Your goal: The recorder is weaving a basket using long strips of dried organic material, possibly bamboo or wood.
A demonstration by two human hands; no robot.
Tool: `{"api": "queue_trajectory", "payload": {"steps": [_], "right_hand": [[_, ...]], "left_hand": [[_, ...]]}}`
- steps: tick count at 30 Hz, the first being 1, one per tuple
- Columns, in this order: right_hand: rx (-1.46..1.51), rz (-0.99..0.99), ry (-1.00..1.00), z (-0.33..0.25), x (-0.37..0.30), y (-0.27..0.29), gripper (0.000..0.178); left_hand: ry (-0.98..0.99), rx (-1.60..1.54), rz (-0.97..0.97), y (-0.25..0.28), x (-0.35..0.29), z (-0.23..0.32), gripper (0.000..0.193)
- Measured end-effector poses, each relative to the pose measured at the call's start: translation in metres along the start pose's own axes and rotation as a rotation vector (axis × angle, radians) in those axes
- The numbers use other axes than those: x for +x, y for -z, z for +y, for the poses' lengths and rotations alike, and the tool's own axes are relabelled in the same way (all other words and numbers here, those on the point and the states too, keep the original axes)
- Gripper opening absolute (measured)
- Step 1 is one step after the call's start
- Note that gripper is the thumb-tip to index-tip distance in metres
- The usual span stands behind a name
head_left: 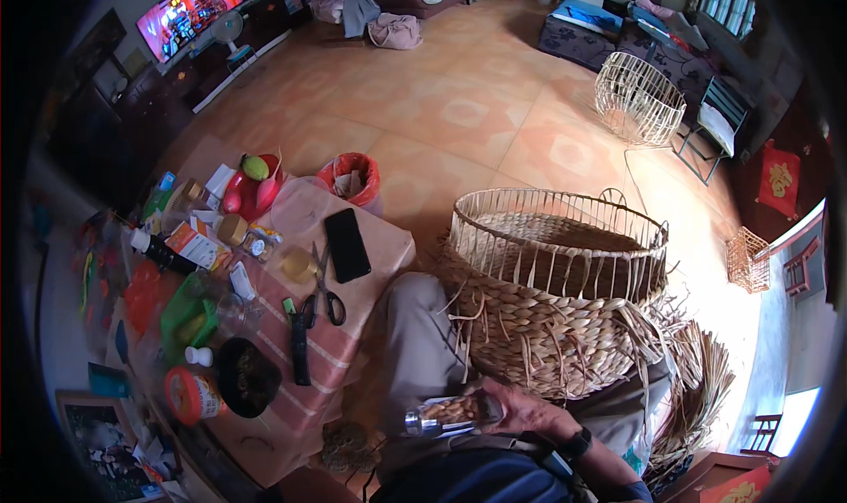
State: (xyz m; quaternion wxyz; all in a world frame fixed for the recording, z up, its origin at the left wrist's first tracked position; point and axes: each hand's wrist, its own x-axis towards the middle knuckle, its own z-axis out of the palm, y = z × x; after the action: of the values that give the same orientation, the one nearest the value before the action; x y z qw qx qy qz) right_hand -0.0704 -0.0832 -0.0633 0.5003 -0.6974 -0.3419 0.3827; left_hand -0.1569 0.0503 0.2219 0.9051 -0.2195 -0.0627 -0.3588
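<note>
My right hand (512, 408), with a dark watch on its wrist, is wrapped around a clear jar (450, 411) lying on its side above my lap. Brown nuts or similar pieces show through the jar's wall, and its silvery end points left. My left hand does not show. Just beyond the jar, a large woven basket (547, 326) rests against my legs. Its lower wall is thickly braided, while bare upright ribs run up to the rim. Loose strands hang from its outside. A bundle of dry plant strands (701, 388) lies to the basket's right.
On the cloth-covered table (371, 238) at left are scissors (322, 282), a black phone (347, 244), a black-handled tool (300, 349), a dark bowl (249, 377) and several containers. A red-lined bin (351, 176) stands behind it. Farther right are an unwoven basket frame (640, 99) and a folding chair (713, 128).
</note>
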Motion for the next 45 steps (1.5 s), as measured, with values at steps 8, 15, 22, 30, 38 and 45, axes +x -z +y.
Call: {"api": "queue_trajectory", "payload": {"steps": [8, 15, 22, 30, 38, 45], "right_hand": [[-0.467, 0.087, 0.243, -0.059, 0.007, 0.008, 0.071], [-0.176, -0.008, -0.048, -0.077, 0.026, 0.008, 0.076], [0.252, 0.079, -0.058, -0.068, 0.062, -0.003, 0.076], [-0.337, 0.149, 0.312, -0.102, 0.179, -0.028, 0.069], [-0.471, 0.451, 0.324, -0.066, 0.249, -0.075, 0.033], [-0.296, 0.397, 0.24, -0.05, 0.293, -0.115, 0.033]], "left_hand": [[0.173, 0.303, 0.187, -0.033, -0.005, 0.025, 0.075], [0.118, 0.27, 0.189, -0.027, -0.009, 0.035, 0.069], [0.149, 0.134, 0.222, -0.001, -0.015, 0.035, 0.063], [-0.09, 0.123, 0.14, 0.011, -0.031, 0.055, 0.057], [0.154, 0.28, 0.326, -0.029, -0.038, 0.085, 0.068], [0.235, 0.295, 0.175, -0.007, -0.028, 0.083, 0.078]]}}
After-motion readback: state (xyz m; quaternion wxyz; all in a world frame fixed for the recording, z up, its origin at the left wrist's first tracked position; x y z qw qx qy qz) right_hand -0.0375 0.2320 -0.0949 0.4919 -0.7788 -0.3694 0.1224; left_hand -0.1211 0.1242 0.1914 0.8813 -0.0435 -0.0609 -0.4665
